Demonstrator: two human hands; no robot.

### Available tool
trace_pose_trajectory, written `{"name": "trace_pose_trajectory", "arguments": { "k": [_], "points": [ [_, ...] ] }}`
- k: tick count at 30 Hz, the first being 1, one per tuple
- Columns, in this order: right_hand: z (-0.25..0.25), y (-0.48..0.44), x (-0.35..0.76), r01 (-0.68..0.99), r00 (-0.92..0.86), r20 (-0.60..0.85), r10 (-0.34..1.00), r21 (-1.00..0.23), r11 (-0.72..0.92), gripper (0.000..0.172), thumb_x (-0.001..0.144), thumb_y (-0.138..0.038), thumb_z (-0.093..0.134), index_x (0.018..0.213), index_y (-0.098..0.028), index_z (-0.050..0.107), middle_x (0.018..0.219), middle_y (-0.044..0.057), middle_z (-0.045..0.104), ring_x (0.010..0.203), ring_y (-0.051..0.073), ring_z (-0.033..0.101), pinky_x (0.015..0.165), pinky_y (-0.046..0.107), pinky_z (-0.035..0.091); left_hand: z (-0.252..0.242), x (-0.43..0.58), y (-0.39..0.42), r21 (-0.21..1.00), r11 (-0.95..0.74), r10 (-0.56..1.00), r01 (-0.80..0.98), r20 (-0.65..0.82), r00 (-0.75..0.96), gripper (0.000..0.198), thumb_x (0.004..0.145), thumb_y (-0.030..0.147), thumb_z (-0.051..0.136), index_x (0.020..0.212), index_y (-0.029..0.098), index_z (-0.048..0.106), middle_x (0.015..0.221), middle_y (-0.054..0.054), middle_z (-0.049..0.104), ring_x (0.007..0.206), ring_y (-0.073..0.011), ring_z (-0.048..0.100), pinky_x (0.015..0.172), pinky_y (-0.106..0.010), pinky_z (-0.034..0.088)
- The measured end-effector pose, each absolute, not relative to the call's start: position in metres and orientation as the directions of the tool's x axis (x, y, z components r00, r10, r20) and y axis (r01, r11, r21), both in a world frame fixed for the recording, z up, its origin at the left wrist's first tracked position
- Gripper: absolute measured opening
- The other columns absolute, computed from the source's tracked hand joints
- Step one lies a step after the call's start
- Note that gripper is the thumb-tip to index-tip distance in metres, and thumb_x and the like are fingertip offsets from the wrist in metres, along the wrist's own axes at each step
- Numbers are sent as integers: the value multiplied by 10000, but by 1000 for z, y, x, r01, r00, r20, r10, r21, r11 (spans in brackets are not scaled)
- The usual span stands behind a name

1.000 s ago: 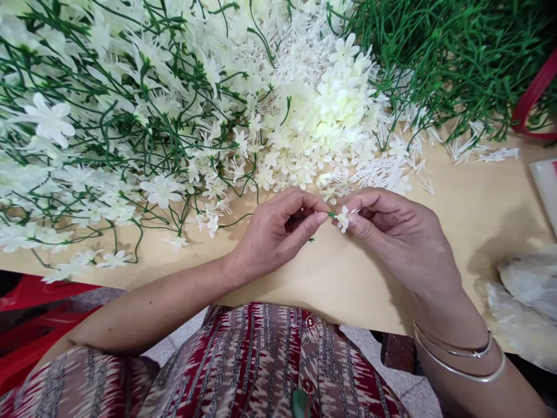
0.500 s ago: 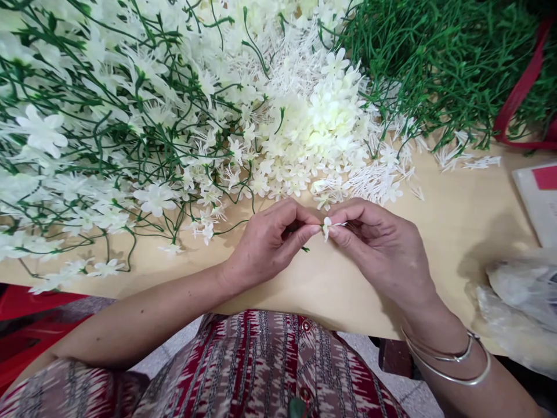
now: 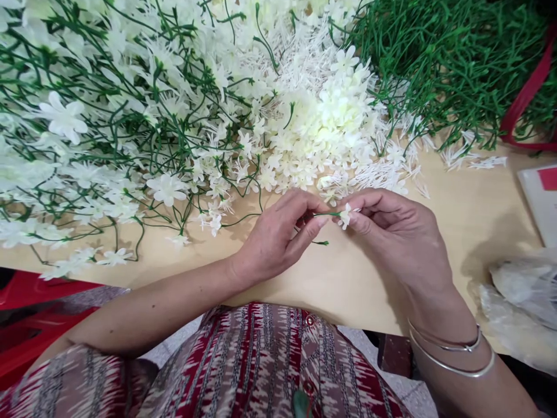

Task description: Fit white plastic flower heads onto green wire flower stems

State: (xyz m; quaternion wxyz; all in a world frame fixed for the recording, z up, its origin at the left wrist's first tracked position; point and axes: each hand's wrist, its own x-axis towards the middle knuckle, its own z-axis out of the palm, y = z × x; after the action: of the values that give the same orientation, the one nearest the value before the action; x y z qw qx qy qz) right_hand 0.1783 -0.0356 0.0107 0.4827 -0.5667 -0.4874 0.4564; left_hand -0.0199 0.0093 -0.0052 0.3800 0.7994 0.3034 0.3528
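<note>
My left hand (image 3: 278,235) is closed in a pinch on a thin green stem (image 3: 324,214) that runs to the right. My right hand (image 3: 391,232) pinches a small white artificial flower (image 3: 346,215) sitting at the stem's right tip. Both hands hover just above the pale wooden table (image 3: 470,215), near its front edge. Directly behind them lies a heap of loose white flower heads (image 3: 331,128).
Finished white flowers on green stems (image 3: 108,133) cover the left half of the table. A pile of bare green stems (image 3: 439,52) lies at the back right beside a red strap (image 3: 522,98). A clear plastic bag (image 3: 522,307) and a white packet (image 3: 542,197) sit at the right.
The hands have drawn slightly apart, so a length of green stem now shows between them; the white flower stays pinched in the right fingers.
</note>
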Motion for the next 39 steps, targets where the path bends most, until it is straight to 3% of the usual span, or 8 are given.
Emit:
{"name": "trace_pose_trajectory", "arguments": {
  "k": [12,20,28,31,34,37,39],
  "points": [
    [11,-37,179,89,53,-63,997,-994,-68,104,791,-228,860,801,-257,760,804,1,747,756,155,689,671,289,557,-2,-22,12,809,-552,722,199,345,600,116,1038,256,625,964,175,663,829,-23,715,769,-135,684,681,-230,510],
    [12,-33,186,97,-56,-84,995,-992,-78,87,874,-268,807,816,-303,752,797,2,743,731,178,692,647,331,557,0,-24,12,841,-502,717,204,272,642,127,1049,249,601,996,172,688,886,-43,758,795,-130,712,703,-224,537],
    [12,-28,185,102,-74,-77,994,-992,-69,115,843,-282,836,781,-279,740,782,0,739,724,168,687,647,319,543,0,-21,12,851,-497,722,172,296,626,111,1036,238,625,974,166,683,841,-31,741,757,-123,690,684,-225,524],
    [12,-28,182,71,-30,-92,995,-993,-89,128,826,-332,853,781,-288,741,779,1,731,736,178,680,672,338,556,2,-21,13,865,-476,735,159,291,612,126,1047,274,611,982,183,669,810,-17,717,717,-122,656,683,-246,522],
    [12,-29,185,68,132,-36,991,-997,-45,198,750,-355,911,847,-304,747,844,8,741,805,205,686,730,364,565,5,-22,12,892,-416,775,175,248,581,167,1069,315,560,972,203,637,793,-13,693,701,-128,631,696,-277,520],
    [13,-30,194,100,344,119,931,-991,90,157,820,-411,852,891,-320,746,909,43,725,871,235,671,828,404,541,5,-23,11,916,-355,821,188,209,532,199,1088,337,503,957,216,593,762,-9,671,722,-145,626,735,-314,515],
    [13,-31,198,108,376,195,906,-980,166,148,888,-471,773,879,-326,747,898,62,699,861,243,648,851,420,517,4,-24,10,935,-309,836,172,181,518,202,1090,351,491,965,217,576,743,-4,660,720,-150,622,738,-323,510]
  ]
}}
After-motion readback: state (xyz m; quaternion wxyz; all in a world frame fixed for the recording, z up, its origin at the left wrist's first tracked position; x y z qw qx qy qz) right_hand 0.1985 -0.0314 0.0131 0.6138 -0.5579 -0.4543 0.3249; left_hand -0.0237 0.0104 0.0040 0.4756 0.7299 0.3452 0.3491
